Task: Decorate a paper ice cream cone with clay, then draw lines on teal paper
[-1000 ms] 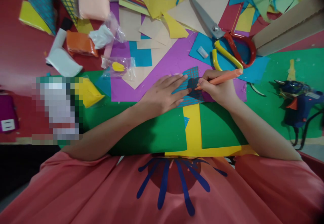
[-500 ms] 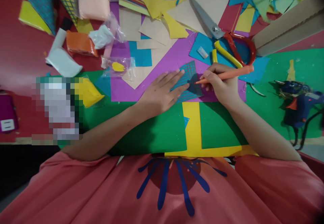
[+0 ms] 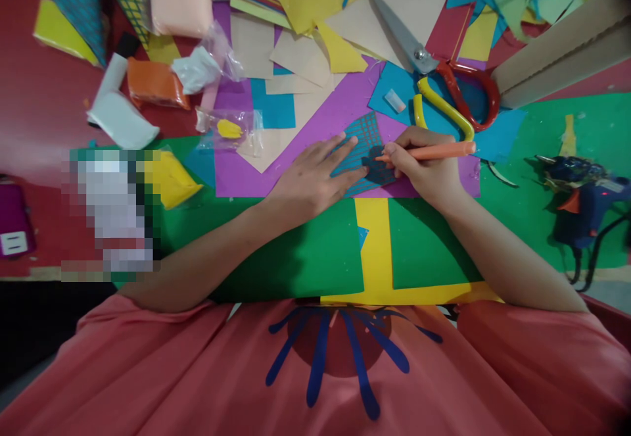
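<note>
My left hand lies flat with fingers spread, pressing on a blue paper piece marked with a grid of reddish-brown lines. An orange marker is gripped in my right hand, its tip at the right part of the blue piece. Under both lies a purple sheet. The fingers of my left hand cover the left side of the blue piece, and the right hand's shadow falls on its lower right.
Large scissors with red and yellow handles lie beyond my right hand. A glue gun rests at the right, near a cardboard piece. Clay packets, such as an orange one, and gridded paper cones are at the left.
My right hand and the orange marker have shifted left and a little down across the blue paper, the marker's back end dropping. The blue piece has turned slightly under my left hand.
</note>
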A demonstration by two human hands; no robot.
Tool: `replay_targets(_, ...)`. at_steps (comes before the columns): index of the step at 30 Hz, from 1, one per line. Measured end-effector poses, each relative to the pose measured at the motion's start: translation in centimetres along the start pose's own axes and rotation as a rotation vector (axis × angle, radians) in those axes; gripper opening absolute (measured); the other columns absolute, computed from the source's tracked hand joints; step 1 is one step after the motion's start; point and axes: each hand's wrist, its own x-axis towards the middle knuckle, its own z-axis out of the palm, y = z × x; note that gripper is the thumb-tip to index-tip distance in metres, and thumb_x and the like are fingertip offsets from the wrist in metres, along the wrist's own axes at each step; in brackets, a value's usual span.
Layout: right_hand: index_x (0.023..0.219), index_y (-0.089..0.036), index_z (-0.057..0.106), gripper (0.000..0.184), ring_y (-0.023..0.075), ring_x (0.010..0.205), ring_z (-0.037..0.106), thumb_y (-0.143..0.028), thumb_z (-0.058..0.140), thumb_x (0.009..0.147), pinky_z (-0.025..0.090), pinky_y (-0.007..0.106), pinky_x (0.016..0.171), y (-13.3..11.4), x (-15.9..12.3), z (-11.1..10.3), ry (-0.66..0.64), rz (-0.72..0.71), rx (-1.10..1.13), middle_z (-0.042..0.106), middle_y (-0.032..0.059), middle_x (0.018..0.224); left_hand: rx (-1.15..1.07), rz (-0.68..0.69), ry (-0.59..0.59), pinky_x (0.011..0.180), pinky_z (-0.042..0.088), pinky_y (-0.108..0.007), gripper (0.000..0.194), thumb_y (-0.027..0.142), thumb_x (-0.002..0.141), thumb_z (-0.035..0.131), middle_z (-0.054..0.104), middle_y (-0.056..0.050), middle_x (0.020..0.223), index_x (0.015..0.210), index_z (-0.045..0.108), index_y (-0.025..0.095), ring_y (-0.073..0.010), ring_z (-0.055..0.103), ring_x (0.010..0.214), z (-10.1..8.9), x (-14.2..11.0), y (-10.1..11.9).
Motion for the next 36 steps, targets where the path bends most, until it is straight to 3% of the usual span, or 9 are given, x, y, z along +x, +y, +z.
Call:
replay_targets(12,0.057,-0.022,0.053,0.039,0.0112,0.051,0.048,-0.046,0.066,0.085,0.035,0.028,0.049,0.06,0.08,-0.06,-0.043,0.037,-0.039,0.056,-0.0014,0.055,-0.056,-0.019,-0.038,0.118,0.032,-0.049,0.038,0.035,0.1,0.039,0.04,-0.006,0.156,0.134,0.057,0.03,-0.0284,0.032,0.147,-0.31,0.16,0.03)
replay_targets(21,0.055,-0.021,0.046,0.042,0.0098,0.052,0.043,-0.044,0.064,0.085,0.033,0.027,0.051,0.33,0.21,-0.05,-0.071,0.016,-0.015,0.05,-0.0027,0.054,0.025,0.014,0.009,0.115,0.035,-0.048,0.034,0.032,0.101,0.042,0.042,-0.011,0.154,0.129,0.06,0.024,-0.0283,0.036,0.145,-0.14,0.05,0.14)
replay_targets(28,0.053,-0.021,0.043,0.038,0.0092,0.05,0.037,-0.034,0.063,0.083,0.032,0.027,0.05,0.07,0.3,-0.06,-0.092,0.023,0.01,0.045,-0.0037,0.052,0.044,0.022,0.006,0.114,0.036,-0.049,0.036,0.035,0.101,0.04,0.042,-0.013,0.154,0.13,0.06,0.026,-0.0304,0.036,0.145,-0.05,0.03,0.05)
replay_targets(32,0.053,-0.022,0.043,0.035,0.0094,0.05,0.036,-0.032,0.062,0.081,0.031,0.027,0.048,-0.03,0.31,-0.05,-0.104,0.052,0.004,0.043,-0.0041,0.05,0.041,0.018,-0.009,0.116,0.035,-0.047,0.037,0.036,0.101,0.041,0.041,-0.01,0.155,0.134,0.057,0.028,-0.028,0.033,0.147,0.0,-0.02,-0.07)
replay_targets(36,0.053,-0.022,0.043,0.033,0.0097,0.05,0.036,-0.025,0.062,0.08,0.032,0.027,0.048,0.07,0.28,-0.01,-0.107,0.063,-0.003,0.043,-0.0043,0.05,-0.005,0.017,-0.013,0.117,0.032,-0.051,0.037,0.031,0.1,0.045,0.035,-0.01,0.159,0.135,0.056,0.029,-0.0298,0.03,0.148,0.03,-0.14,-0.06)
